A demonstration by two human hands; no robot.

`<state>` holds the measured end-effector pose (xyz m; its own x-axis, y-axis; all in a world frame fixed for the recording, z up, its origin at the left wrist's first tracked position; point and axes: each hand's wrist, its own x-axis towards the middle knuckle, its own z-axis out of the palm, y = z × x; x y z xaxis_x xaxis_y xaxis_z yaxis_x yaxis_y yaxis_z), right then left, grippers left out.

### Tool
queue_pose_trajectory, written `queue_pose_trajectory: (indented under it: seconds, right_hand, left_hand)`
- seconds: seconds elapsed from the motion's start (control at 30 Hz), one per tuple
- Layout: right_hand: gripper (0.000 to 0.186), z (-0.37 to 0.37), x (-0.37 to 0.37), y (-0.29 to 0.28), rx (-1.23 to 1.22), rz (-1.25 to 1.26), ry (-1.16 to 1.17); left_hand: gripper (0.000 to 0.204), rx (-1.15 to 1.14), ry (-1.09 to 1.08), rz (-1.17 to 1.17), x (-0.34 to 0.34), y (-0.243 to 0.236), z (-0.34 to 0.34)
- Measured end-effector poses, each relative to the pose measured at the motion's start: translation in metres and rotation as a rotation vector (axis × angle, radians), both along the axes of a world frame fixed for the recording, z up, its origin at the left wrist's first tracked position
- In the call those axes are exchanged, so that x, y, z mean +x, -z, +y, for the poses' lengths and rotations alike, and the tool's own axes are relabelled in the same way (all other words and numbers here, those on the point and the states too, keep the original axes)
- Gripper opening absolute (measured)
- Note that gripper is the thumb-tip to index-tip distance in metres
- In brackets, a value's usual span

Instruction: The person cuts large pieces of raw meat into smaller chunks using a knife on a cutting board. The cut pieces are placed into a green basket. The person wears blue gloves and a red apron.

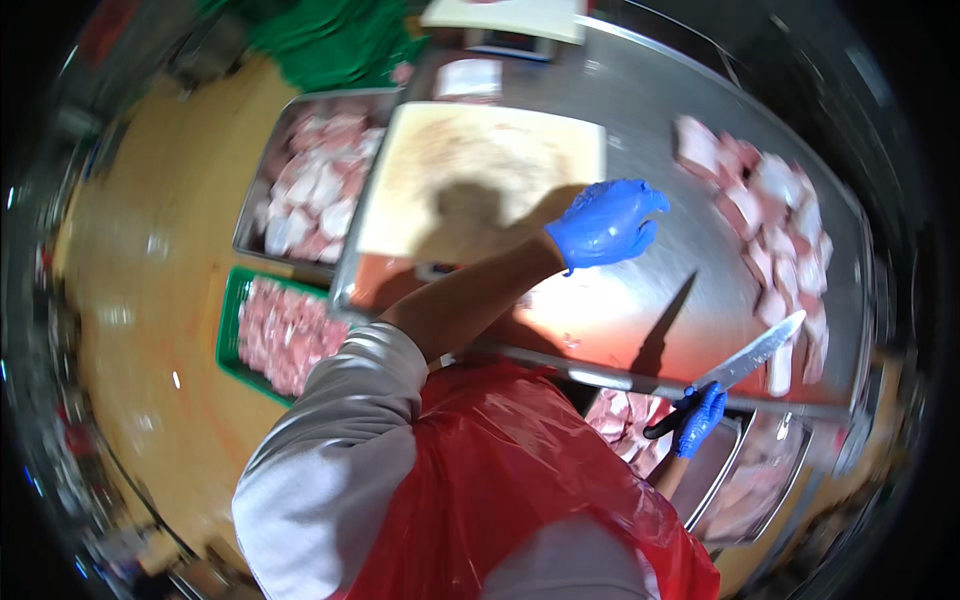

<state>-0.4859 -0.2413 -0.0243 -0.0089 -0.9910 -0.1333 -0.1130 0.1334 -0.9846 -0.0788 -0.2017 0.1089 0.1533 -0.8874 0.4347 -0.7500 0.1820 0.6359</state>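
Observation:
My left hand [606,222], in a blue glove, reaches over the steel table [635,300] just right of the stained white cutting board [420,175], its fingers loosely curled with nothing visible in them. My right hand [700,420], also gloved in blue, grips the black handle of a long knife [755,355] at the table's front edge, blade angled up to the right. Pieces of pale pink meat with white fat [745,200] lie in a long heap along the table's right side.
A steel pan of meat [310,190] and a green crate of smaller pieces [285,335] stand left. More pans of meat [625,420] sit below the front edge. A white board on a stand [505,18] is at the back, near green sheeting [320,40].

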Motion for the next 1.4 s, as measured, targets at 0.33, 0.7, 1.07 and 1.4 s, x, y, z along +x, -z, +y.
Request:
queue_pose_trajectory:
  seconds: [0.33, 0.7, 1.07, 1.4]
  right_hand:
    - [0.022, -0.008, -0.087, 0.062, 0.055, 0.001, 0.336]
    - [0.028, -0.036, -0.114, 0.064, 0.201, -0.033, 0.398]
    - [0.02, -0.05, -0.089, 0.05, 0.114, -0.138, 0.275]
    - [0.027, -0.019, -0.056, 0.022, 0.023, 0.003, 0.066]
  left_hand:
    - [0.074, 0.388, -0.05, -0.403, -0.051, 0.181, -0.395]
    - [0.127, 0.746, -0.628, -0.04, -0.033, 0.218, -0.559]
    - [0.067, 0.394, -0.031, 0.77, 0.006, 0.206, -0.404]
    - [0.053, 0.41, 0.667, 2.323, -0.173, 0.129, -0.049]
